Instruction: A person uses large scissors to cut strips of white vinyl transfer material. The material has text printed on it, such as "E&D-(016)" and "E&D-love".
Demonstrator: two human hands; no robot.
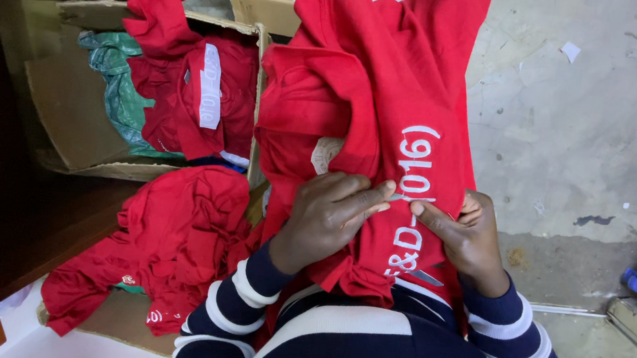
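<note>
Red garment (379,91): draped over lap, white lettering, under both hands.
Left hand (328,212): fingers closed, pinching the fabric.
Right hand (464,234): closed, gripping the fabric.
Cardboard box (81,111): left of left hand, holding red clothes.

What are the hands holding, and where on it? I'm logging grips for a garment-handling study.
Both the left hand and right hand hold a red shirt, pinching the fabric at its white printed lettering.
</note>
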